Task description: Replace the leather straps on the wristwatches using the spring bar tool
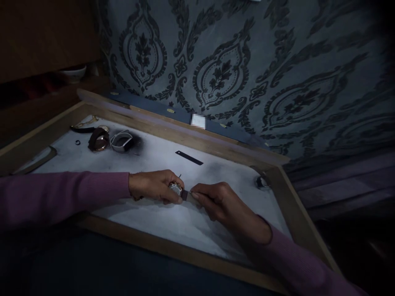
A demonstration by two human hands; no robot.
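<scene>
While our eyes go first to any writing, we find a white label (198, 121) at the tray's far edge, but it is pixelated beyond reading; the yellow emblems (170, 111) on the blue border are too small to make out, as are the markings on the dial of the watch (175, 189). That watch sits in our left hand (159, 187), over the white floor of the wooden tray (293, 201). Our left forearm reaches in almost level from the left, back of the hand upward, thumb and fingers clasped around the case. Our right forearm slants up from the lower right; the right hand's (217, 199) thumb and forefinger pinch a slim, pale piece (189, 192), too small to identify, just beside the brown strap (184, 195). Beyond both hands lies a dark strip (189, 158).
</scene>
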